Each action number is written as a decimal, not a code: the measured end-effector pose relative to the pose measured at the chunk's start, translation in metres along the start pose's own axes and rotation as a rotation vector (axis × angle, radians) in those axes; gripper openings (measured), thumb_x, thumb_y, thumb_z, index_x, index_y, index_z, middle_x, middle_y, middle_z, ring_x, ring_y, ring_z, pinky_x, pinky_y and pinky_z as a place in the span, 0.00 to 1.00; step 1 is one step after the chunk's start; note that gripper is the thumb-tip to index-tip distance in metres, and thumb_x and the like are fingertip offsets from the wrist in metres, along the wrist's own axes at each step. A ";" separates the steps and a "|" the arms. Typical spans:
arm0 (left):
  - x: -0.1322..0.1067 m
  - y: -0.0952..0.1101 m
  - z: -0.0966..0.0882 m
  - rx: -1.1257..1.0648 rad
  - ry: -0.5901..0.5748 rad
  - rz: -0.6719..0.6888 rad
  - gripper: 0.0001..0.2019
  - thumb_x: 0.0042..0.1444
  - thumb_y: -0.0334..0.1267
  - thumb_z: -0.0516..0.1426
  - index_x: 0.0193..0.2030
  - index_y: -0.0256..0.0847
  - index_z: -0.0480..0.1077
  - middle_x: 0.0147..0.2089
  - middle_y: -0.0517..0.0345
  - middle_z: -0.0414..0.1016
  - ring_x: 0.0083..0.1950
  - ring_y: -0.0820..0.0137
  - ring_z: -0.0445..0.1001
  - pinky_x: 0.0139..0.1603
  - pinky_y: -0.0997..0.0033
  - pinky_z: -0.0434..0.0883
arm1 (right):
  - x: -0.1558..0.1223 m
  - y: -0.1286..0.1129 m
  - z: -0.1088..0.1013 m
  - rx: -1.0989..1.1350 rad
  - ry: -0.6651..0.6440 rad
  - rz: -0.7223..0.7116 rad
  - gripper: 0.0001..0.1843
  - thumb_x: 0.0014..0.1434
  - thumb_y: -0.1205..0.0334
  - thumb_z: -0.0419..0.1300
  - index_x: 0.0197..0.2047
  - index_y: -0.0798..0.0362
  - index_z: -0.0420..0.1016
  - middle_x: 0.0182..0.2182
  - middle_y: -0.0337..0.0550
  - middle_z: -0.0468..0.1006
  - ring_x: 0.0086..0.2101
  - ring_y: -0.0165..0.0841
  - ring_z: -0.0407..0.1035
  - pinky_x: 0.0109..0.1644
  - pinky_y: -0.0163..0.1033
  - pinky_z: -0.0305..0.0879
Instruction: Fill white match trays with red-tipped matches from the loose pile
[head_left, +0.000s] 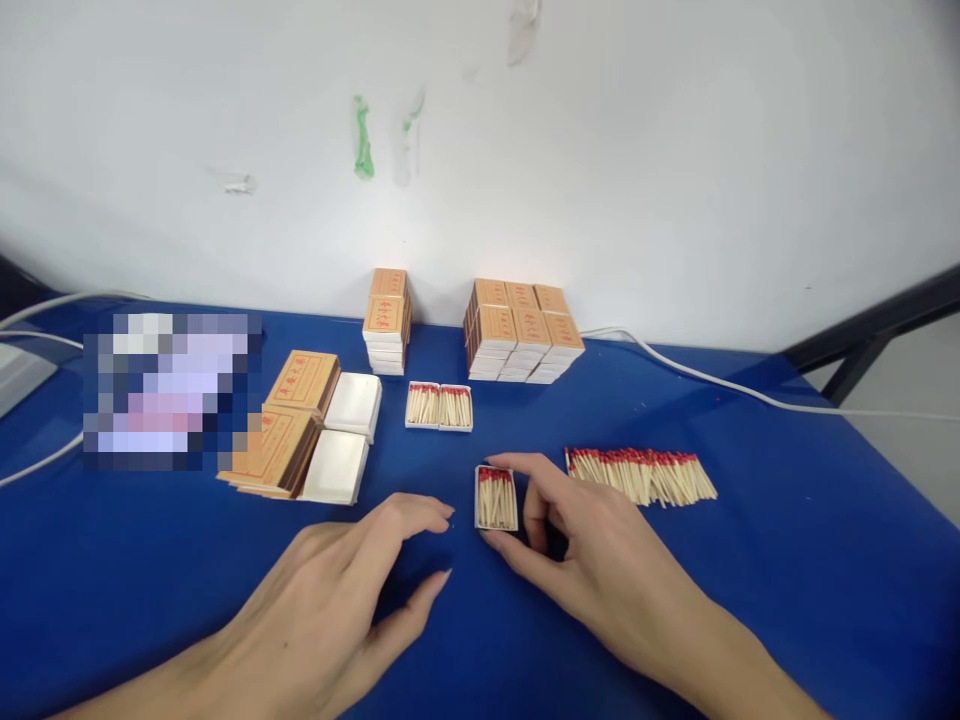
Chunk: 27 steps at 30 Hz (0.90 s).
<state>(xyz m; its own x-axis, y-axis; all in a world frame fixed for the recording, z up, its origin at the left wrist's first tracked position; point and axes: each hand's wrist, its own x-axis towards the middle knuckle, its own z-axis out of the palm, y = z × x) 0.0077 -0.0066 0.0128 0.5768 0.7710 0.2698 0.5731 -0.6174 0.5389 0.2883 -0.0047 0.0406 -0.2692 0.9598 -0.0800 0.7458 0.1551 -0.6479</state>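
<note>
A white matchbox tray (496, 499) full of red-tipped matches lies in front of me. My right hand (581, 535) grips it between thumb and forefinger at its near and far ends. My left hand (360, 580) hovers to the left of the tray, thumb and fingers apart, with nothing between them. Just beyond, two more filled trays (439, 407) sit side by side. To the right, behind my right hand, spreads a row of loose matches (645, 475), heads pointing away from me.
At left are stacked orange matchbox sleeves (289, 440) beside empty white trays (337, 467). Toward the wall stand a narrow stack of matchboxes (387, 320) and a wider block of matchboxes (521, 330). A white cable (697, 385) crosses the blue table (810, 560). A blurred object lies far left.
</note>
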 end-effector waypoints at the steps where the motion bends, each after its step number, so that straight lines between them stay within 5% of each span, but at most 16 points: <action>1: 0.000 0.000 0.000 0.002 0.000 0.000 0.16 0.82 0.42 0.57 0.71 0.50 0.66 0.28 0.74 0.55 0.21 0.73 0.62 0.23 0.75 0.67 | 0.000 -0.001 -0.002 -0.002 -0.013 0.005 0.22 0.75 0.55 0.69 0.69 0.43 0.77 0.28 0.26 0.76 0.27 0.32 0.73 0.33 0.40 0.65; 13: -0.001 -0.003 0.000 0.013 -0.023 -0.002 0.16 0.81 0.42 0.58 0.72 0.50 0.67 0.29 0.72 0.61 0.22 0.73 0.65 0.25 0.75 0.70 | 0.048 -0.002 -0.036 -0.297 0.048 0.039 0.23 0.76 0.53 0.70 0.68 0.48 0.76 0.32 0.32 0.83 0.30 0.37 0.77 0.35 0.43 0.62; 20: 0.002 -0.003 0.001 0.024 0.008 0.037 0.15 0.81 0.40 0.58 0.70 0.47 0.68 0.29 0.73 0.61 0.21 0.74 0.65 0.24 0.75 0.71 | 0.076 0.006 -0.034 -0.294 0.071 0.006 0.21 0.73 0.52 0.73 0.64 0.48 0.81 0.51 0.45 0.88 0.42 0.40 0.81 0.43 0.44 0.69; 27: 0.004 -0.001 -0.001 0.045 0.014 0.054 0.14 0.81 0.40 0.57 0.69 0.47 0.69 0.28 0.73 0.61 0.20 0.75 0.66 0.24 0.76 0.72 | 0.076 0.005 -0.035 -0.285 0.042 -0.012 0.22 0.75 0.54 0.72 0.68 0.47 0.79 0.48 0.42 0.89 0.41 0.38 0.81 0.43 0.42 0.70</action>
<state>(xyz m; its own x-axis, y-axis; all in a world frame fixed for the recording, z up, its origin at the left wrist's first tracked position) 0.0086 -0.0030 0.0145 0.5995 0.7384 0.3087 0.5672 -0.6642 0.4870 0.2930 0.0778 0.0581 -0.2577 0.9655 -0.0385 0.8856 0.2201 -0.4090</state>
